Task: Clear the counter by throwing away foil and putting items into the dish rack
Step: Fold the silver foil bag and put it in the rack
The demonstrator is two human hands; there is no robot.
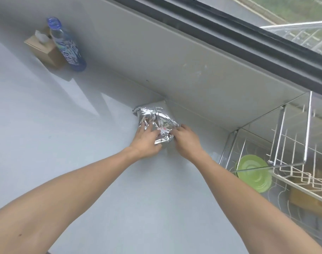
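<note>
Two hands, left (pixel 146 142) and right (pixel 186 140), clasp one foil bundle (pixel 154 119) beside one dish rack (pixel 285 143).

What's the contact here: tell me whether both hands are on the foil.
Touching. The head view shows the left hand fingers spread over the foil and the right hand fingertips pressed against its near edge.

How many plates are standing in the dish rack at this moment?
1: a green plate stands on edge in the lower tier of the dish rack, at the right. The frame cuts the rack off, so more may be hidden.
</note>
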